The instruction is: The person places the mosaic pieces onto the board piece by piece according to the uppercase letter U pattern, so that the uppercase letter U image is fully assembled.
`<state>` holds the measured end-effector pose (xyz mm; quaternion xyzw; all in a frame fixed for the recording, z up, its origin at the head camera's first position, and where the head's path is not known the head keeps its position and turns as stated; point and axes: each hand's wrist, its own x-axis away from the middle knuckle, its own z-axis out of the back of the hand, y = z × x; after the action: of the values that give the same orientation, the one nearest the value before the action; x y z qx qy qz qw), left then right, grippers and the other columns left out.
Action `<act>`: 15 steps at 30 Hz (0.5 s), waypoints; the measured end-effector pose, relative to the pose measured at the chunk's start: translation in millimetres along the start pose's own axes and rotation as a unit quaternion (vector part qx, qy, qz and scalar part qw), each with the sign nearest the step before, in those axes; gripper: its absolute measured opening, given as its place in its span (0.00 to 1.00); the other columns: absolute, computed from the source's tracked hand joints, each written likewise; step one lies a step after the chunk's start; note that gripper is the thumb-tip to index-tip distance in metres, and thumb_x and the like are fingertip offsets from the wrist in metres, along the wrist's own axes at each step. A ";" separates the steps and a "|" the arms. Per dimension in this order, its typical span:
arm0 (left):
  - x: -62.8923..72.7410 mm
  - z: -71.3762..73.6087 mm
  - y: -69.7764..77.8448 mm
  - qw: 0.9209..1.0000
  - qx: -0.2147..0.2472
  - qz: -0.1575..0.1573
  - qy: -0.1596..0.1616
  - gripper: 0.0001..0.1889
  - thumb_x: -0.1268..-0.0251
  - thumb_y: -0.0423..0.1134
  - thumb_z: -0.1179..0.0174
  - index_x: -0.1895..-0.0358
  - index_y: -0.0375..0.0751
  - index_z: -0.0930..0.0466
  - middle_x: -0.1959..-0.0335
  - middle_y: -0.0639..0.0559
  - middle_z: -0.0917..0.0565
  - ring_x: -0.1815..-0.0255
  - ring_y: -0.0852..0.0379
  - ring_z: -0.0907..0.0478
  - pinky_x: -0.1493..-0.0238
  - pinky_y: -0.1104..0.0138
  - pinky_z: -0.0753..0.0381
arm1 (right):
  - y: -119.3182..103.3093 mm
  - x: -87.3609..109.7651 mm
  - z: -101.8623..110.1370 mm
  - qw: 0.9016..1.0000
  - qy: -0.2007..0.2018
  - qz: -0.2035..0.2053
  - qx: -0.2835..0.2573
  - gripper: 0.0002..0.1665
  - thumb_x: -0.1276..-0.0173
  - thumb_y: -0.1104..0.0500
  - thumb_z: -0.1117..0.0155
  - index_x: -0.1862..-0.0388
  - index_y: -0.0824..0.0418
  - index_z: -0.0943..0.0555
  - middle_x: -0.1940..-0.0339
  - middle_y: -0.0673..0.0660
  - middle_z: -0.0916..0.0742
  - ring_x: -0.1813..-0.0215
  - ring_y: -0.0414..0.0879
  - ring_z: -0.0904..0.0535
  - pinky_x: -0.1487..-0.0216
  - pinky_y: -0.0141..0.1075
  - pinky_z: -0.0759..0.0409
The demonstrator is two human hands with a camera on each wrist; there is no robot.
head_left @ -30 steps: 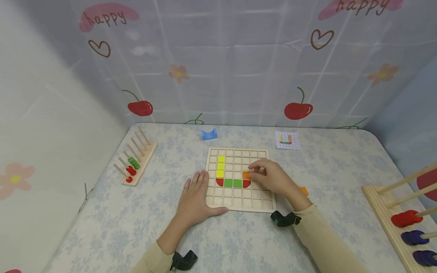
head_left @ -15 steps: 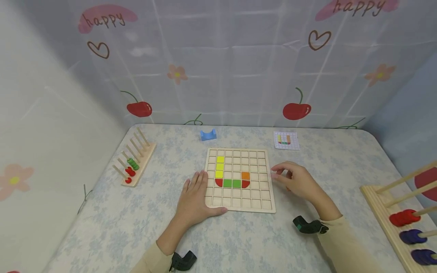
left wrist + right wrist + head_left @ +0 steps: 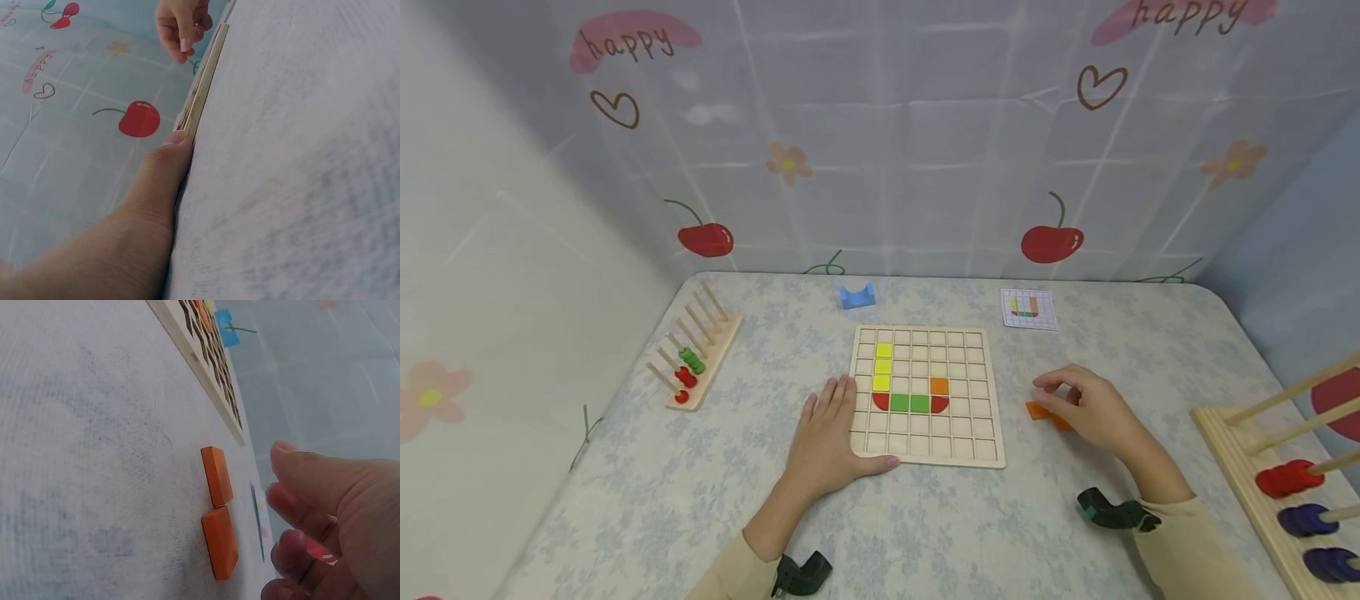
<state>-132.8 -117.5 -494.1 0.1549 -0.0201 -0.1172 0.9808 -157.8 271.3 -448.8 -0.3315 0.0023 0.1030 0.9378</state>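
A wooden grid board (image 3: 958, 429) lies mid-table. In its cells sit a column of yellow tiles (image 3: 883, 367), two green tiles (image 3: 909, 403) between two red rounded tiles (image 3: 939, 405), and one orange tile (image 3: 939, 386). My left hand (image 3: 827, 437) rests flat along the board's left edge, its thumb touching the front rim. Right of the board, my right hand (image 3: 1090, 408) hovers with bent fingers over two loose orange tiles (image 3: 219, 544). The right wrist view shows those tiles end to end on the cloth, apart from the fingertips, which hold nothing.
A pattern card (image 3: 1028, 309) lies at the back right, a blue curved block (image 3: 857, 297) at the back. A small peg rack with beads (image 3: 707, 367) stands left; a larger wooden bead rack (image 3: 1247, 483) stands right. A printed curtain (image 3: 887, 167) hangs behind the table.
My right hand has drawn back from the orange tile on the board and moved right to above the loose orange tiles. My left hand has stayed in place.
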 end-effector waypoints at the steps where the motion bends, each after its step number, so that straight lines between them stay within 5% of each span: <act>1: 0.0 0.0 0.0 1.000 0.001 0.000 0.001 0.74 0.64 0.91 0.53 0.19 0.41 0.63 0.17 0.47 0.56 0.16 0.51 0.62 0.19 0.48 0.61 | 0.8 0.7 0.0 1.000 0.001 0.000 0.000 0.13 0.32 0.54 0.32 0.51 0.57 0.14 0.55 0.55 0.14 0.68 0.42 0.30 0.70 0.30 0.28; 15: 0.1 0.1 0.4 1.000 -0.002 0.000 0.003 0.74 0.64 0.91 0.52 0.19 0.41 0.63 0.17 0.48 0.56 0.16 0.51 0.62 0.19 0.49 0.60 | 11.4 3.4 -3.9 0.999 -0.036 -0.006 -0.006 0.14 0.30 0.52 0.34 0.49 0.55 0.15 0.52 0.54 0.15 0.69 0.40 0.29 0.70 0.31 0.28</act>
<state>-132.6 -117.2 -493.9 0.1533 -0.0168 -0.1169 0.9811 -156.4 278.2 -459.2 -0.3333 -0.0345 0.1096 0.9358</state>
